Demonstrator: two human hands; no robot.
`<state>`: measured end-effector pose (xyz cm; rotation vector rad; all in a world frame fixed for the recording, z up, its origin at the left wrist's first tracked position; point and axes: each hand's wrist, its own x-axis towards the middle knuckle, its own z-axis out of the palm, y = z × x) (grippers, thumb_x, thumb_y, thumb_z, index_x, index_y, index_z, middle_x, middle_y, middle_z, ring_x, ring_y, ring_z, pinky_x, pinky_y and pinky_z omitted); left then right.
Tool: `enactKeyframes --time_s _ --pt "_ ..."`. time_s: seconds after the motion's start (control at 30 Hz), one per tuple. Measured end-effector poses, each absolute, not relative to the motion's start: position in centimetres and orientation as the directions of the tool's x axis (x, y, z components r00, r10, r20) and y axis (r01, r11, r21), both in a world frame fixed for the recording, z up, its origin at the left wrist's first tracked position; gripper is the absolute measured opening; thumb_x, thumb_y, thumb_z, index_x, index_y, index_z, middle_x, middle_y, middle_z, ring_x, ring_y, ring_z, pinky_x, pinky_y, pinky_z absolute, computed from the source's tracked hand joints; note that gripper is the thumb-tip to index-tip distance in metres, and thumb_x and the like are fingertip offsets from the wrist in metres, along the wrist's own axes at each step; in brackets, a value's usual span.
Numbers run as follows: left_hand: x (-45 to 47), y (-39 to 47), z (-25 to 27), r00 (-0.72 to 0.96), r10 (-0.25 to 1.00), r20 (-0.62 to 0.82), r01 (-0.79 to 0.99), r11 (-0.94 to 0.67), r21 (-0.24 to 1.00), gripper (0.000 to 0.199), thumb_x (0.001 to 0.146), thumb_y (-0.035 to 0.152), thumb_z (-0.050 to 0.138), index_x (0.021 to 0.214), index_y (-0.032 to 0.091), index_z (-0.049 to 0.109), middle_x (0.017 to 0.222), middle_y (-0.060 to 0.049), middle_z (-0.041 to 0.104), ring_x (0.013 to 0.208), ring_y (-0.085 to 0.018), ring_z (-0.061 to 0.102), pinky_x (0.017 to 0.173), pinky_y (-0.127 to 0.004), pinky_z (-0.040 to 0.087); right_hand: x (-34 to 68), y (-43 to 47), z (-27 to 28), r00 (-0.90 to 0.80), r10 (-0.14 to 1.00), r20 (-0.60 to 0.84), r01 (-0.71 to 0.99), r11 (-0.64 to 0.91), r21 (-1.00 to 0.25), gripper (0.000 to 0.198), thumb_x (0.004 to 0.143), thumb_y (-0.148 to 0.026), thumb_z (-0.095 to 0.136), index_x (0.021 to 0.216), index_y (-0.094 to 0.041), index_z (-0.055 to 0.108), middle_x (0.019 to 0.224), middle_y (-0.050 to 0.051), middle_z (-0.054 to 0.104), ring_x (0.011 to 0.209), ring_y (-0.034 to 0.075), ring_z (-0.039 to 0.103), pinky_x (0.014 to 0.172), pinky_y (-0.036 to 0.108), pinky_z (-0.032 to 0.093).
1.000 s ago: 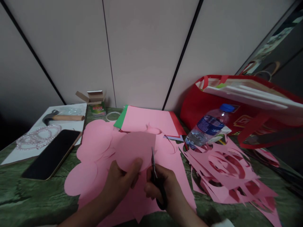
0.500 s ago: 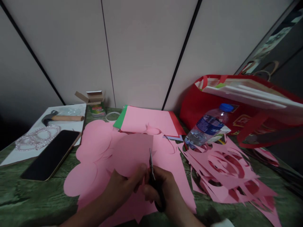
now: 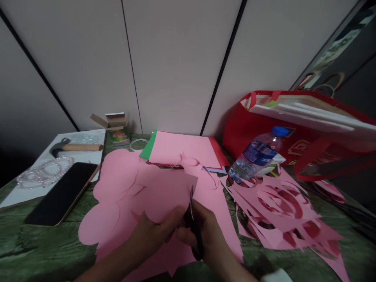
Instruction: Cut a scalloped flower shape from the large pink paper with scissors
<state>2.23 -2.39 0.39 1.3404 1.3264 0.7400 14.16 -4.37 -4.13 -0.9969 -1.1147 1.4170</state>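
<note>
My left hand (image 3: pixel 157 231) pinches the lower edge of a pink paper piece (image 3: pixel 170 192), which has a rounded left side and a pointed upper right corner. Black-handled scissors (image 3: pixel 196 235) sit in my right hand (image 3: pixel 207 229), fingers wrapped in the loops. Their blades point up and away from me at the right edge of the paper piece; whether the blades are parted is hard to make out. Beneath both hands lie pink sheets (image 3: pixel 223 223). Rounded pink cut-outs (image 3: pixel 98 223) overlap one another to the left.
Pink paper scraps (image 3: pixel 282 219), a water bottle (image 3: pixel 254 154) and a red bag (image 3: pixel 241 117) are on the right. Left are a phone (image 3: pixel 63 194), a hammer (image 3: pixel 78 147), bead strings (image 3: pixel 44 172) and an opened small box (image 3: pixel 119 135). Coloured paper (image 3: pixel 185 147) lies by the wall.
The paper piece has turned in my left hand, its corner shifting right and down. The scissors have moved slightly right with my right hand and now point more upright.
</note>
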Motion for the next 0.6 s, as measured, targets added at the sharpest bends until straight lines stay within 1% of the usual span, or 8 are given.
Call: enactKeyframes --time_s 0.13,0.3,0.47,0.6 --pt "2.20 -2.37 0.48 0.207 0.942 -0.264 0.316 0.191 0.929 0.030 0.066 0.038 0.044 0.041 0.021 0.044 0.039 0.004 0.040 0.043 -0.011 0.041 0.041 -0.023 0.030 14.06 -4.47 -4.07 -0.163 0.987 -0.002 -0.277 -0.048 -0.960 0.041 0.054 -0.040 0.076 0.062 -0.021 0.041 0.057 -0.006 0.041 0.053 0.011 0.038 0.049 0.022 0.032" --pt "2.24 -2.40 0.53 0.184 0.943 -0.279 0.322 0.210 0.923 0.030 0.066 0.039 0.045 0.041 0.021 0.045 0.040 0.003 0.043 0.042 -0.012 0.040 0.041 -0.023 0.029 14.00 -4.48 -3.94 -0.129 0.992 -0.018 -0.227 -0.047 -0.973 0.042 0.053 -0.042 0.076 0.062 -0.020 0.041 0.057 -0.006 0.041 0.051 0.010 0.036 0.046 0.021 0.030" --pt "2.24 -2.39 0.42 0.188 0.957 -0.219 0.313 0.153 0.937 0.036 0.067 0.038 0.045 0.036 0.021 0.040 0.036 0.004 0.041 0.040 -0.011 0.039 0.042 -0.023 0.031 14.09 -4.37 -3.84 -0.135 0.991 -0.006 -0.217 -0.036 -0.975 0.044 0.052 -0.045 0.076 0.062 -0.020 0.041 0.055 -0.007 0.037 0.049 0.009 0.031 0.045 0.021 0.026" --pt "2.17 -2.32 0.46 0.202 0.958 -0.202 0.279 0.142 0.950 0.034 0.067 0.036 0.046 0.036 0.021 0.040 0.036 0.005 0.040 0.039 -0.010 0.038 0.041 -0.022 0.031 14.14 -4.33 -3.69 -0.139 0.990 -0.001 -0.196 -0.028 -0.980 0.043 0.053 -0.045 0.075 0.062 -0.019 0.041 0.054 -0.007 0.037 0.049 0.009 0.029 0.045 0.021 0.024"
